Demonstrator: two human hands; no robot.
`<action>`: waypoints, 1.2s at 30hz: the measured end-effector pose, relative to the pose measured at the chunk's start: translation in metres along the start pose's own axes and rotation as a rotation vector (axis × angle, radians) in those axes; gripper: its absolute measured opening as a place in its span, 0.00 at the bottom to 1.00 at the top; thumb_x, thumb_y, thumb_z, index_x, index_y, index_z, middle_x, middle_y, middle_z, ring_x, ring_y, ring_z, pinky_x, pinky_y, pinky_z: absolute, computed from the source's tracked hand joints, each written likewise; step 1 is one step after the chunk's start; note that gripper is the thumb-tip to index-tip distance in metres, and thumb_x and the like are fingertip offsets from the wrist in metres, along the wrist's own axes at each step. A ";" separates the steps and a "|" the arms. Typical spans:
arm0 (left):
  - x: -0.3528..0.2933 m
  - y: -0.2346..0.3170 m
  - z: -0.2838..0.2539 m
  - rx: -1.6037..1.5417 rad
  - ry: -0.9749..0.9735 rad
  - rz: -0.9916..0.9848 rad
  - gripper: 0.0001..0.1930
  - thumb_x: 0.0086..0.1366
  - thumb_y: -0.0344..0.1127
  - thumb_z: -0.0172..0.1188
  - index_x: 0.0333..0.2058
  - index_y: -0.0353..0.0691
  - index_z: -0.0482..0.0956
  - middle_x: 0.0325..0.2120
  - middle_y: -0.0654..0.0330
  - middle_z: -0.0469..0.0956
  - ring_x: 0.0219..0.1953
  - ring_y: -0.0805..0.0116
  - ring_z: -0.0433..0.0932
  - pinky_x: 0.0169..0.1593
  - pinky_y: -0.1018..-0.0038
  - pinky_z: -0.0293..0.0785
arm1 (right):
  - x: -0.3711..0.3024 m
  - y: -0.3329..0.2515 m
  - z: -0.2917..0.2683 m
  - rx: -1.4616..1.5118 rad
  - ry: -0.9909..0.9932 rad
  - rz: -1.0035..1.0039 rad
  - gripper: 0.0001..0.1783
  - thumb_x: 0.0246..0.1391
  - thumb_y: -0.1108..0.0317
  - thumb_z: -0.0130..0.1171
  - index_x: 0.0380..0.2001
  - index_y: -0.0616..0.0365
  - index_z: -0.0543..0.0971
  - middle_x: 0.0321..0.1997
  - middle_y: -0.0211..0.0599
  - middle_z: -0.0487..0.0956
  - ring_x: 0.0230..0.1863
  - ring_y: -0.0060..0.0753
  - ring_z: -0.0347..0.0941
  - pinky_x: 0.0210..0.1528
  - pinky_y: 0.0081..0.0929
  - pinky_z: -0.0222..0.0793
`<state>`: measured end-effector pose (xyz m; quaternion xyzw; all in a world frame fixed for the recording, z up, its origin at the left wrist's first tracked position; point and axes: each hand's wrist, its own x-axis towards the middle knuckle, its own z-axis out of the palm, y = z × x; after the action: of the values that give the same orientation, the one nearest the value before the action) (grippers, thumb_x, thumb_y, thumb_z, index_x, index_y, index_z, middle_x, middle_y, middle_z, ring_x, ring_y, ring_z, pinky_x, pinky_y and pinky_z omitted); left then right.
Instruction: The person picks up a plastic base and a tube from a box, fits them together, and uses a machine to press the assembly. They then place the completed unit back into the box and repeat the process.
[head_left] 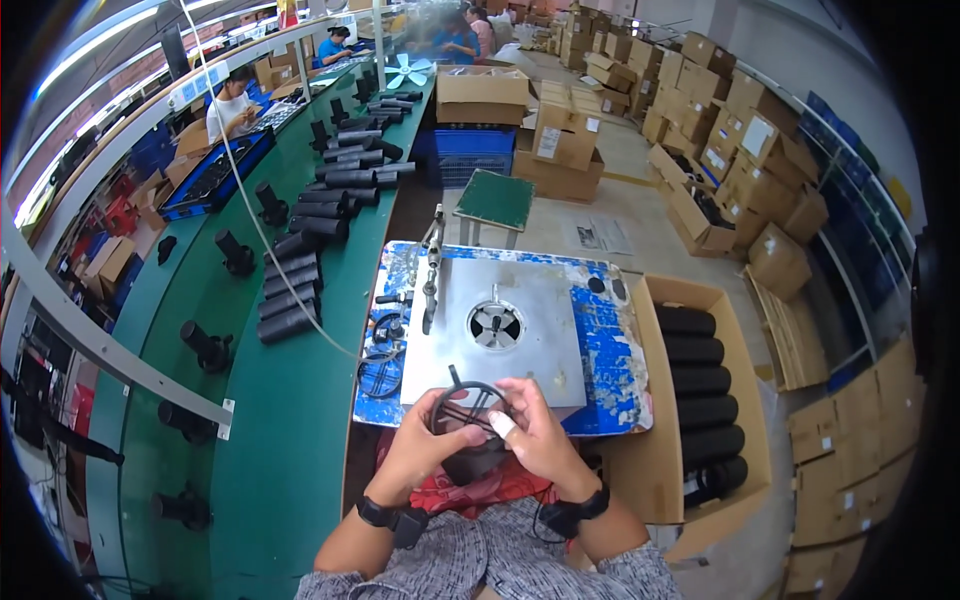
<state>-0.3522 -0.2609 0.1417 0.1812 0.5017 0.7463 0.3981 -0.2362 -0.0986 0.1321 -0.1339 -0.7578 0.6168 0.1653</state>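
Between my two hands is a black ring-shaped part (468, 385) with thin inner bars and a short stem sticking up. My left hand (422, 440) grips its left side, thumb across the front. On the other side my right hand (540, 437) closes round the ring; something white is wrapped on its thumb. The ring is held above the near edge of a silver metal box (545, 360). A round opening with metal jaws (495, 325) sits in the box's top. Which finger presses where on the ring's underside is hidden.
A metal toggle clamp (433, 270) stands at the box's left, beside coiled hoses (380, 375). On the left, a green bench (270, 430) carries several black tubes (290, 320). At right, an open carton (630, 460) holds black cylinders (705, 413). A green stool (495, 200) stands beyond.
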 end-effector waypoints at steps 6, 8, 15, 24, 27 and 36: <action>0.018 -0.023 -0.020 0.069 0.083 0.036 0.24 0.65 0.20 0.67 0.59 0.32 0.73 0.42 0.58 0.82 0.43 0.71 0.83 0.51 0.73 0.83 | 0.005 0.010 0.000 0.112 -0.054 0.069 0.24 0.70 0.75 0.56 0.66 0.55 0.65 0.47 0.31 0.76 0.33 0.16 0.70 0.31 0.20 0.67; 0.022 -0.027 -0.017 0.076 0.085 0.042 0.24 0.66 0.20 0.67 0.59 0.31 0.72 0.41 0.60 0.81 0.42 0.72 0.82 0.51 0.74 0.82 | 0.009 0.014 -0.004 0.087 -0.037 0.072 0.25 0.68 0.74 0.58 0.65 0.57 0.65 0.45 0.34 0.77 0.33 0.21 0.73 0.32 0.23 0.70; 0.071 -0.036 -0.002 0.467 0.121 0.325 0.22 0.73 0.26 0.60 0.61 0.33 0.64 0.40 0.63 0.77 0.42 0.76 0.76 0.45 0.79 0.75 | 0.051 -0.001 -0.017 -0.517 0.190 -0.207 0.30 0.57 0.67 0.68 0.59 0.61 0.67 0.40 0.48 0.80 0.37 0.50 0.81 0.40 0.42 0.78; 0.177 -0.045 -0.008 0.779 0.339 0.344 0.23 0.67 0.35 0.64 0.57 0.37 0.68 0.40 0.52 0.81 0.46 0.53 0.81 0.51 0.55 0.69 | 0.137 0.030 -0.023 -0.800 0.321 -0.002 0.27 0.52 0.62 0.66 0.51 0.64 0.70 0.44 0.62 0.81 0.46 0.68 0.80 0.49 0.58 0.78; 0.188 -0.033 -0.006 0.975 0.391 0.233 0.23 0.63 0.40 0.67 0.54 0.41 0.72 0.40 0.51 0.83 0.47 0.46 0.81 0.54 0.51 0.65 | 0.153 0.040 -0.023 -0.816 0.336 0.032 0.26 0.52 0.63 0.65 0.50 0.65 0.71 0.47 0.64 0.79 0.47 0.69 0.80 0.50 0.58 0.78; 0.175 -0.043 -0.006 1.251 0.658 0.533 0.15 0.65 0.43 0.67 0.47 0.45 0.81 0.46 0.53 0.78 0.53 0.49 0.75 0.53 0.49 0.66 | 0.156 0.050 -0.038 -0.853 0.236 0.037 0.30 0.53 0.63 0.65 0.57 0.68 0.73 0.55 0.65 0.74 0.50 0.69 0.79 0.54 0.56 0.78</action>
<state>-0.4468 -0.1208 0.0775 0.2564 0.8640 0.4089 -0.1435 -0.3618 0.0088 0.1032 -0.2732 -0.9180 0.2320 0.1697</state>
